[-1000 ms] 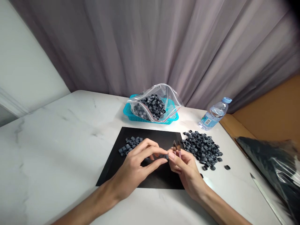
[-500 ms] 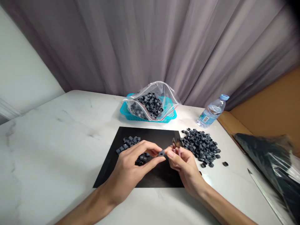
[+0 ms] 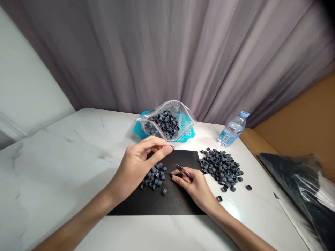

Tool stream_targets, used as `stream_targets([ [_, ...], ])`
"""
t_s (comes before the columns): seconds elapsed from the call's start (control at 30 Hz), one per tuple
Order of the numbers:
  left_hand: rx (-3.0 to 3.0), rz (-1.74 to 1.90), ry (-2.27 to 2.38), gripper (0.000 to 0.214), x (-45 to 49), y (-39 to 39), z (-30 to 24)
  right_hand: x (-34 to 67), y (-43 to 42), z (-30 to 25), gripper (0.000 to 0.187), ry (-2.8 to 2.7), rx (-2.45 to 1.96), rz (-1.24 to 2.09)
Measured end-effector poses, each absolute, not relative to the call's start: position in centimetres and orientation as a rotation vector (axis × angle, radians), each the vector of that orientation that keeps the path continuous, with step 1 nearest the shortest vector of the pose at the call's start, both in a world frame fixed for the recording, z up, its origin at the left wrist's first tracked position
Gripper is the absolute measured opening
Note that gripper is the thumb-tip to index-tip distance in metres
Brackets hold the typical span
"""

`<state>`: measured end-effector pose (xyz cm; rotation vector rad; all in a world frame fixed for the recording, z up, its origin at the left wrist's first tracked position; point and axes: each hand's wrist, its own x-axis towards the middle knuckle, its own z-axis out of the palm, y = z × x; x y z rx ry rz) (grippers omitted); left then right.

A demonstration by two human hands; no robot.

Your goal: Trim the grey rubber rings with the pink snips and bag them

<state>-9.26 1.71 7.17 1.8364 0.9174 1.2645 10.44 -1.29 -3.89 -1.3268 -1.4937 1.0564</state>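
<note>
My left hand [image 3: 141, 160] is raised over the far part of the black mat [image 3: 180, 205], just in front of the bag. Its thumb and fingers pinch a small dark grey plastic ring [image 3: 172, 147], mostly covered by the fingertips. Over the mat's right side, my right hand [image 3: 193, 183] is closed around pink tweezers [image 3: 184, 171], their metal tips pointing up and left. Below my left hand lies a heap of similar grey rings [image 3: 155, 176], partly hidden by it. One loose ring [image 3: 164, 191] rests nearer to me.
Behind the mat, an open zip bag [image 3: 187, 108] of rings sits in a turquoise basket [image 3: 138, 130]. A larger ring pile [image 3: 221, 167] spreads right of the mat. Farther right are a water bottle [image 3: 231, 130], a dark plastic-wrapped bundle [image 3: 295, 181] and a thin pointed strip [image 3: 290, 218].
My left hand has moved up and away from my right hand, carrying the ring toward the bag. My right hand has shifted slightly left and lower, and the tweezers now tilt left.
</note>
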Motion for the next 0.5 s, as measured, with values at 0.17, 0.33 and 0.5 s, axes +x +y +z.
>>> stream_targets([
  [0.17, 1.152, 0.993, 0.826, 0.021, -8.9, 0.3, 6.0, 10.8, -1.4, -2.8, 0.038, -1.255, -1.248, 1.202],
  [0.33, 0.855, 0.892, 0.840, 0.013, -8.9, -0.5, 4.7, 11.7, -1.5, -2.5, 0.038, -0.972, -1.143, 1.293],
  [0.5, 0.851, 0.832, 0.802, 0.020, -8.7, -0.6, 4.1, 11.8, -2.1, -2.1, 0.033, -0.930, -1.070, 1.323],
])
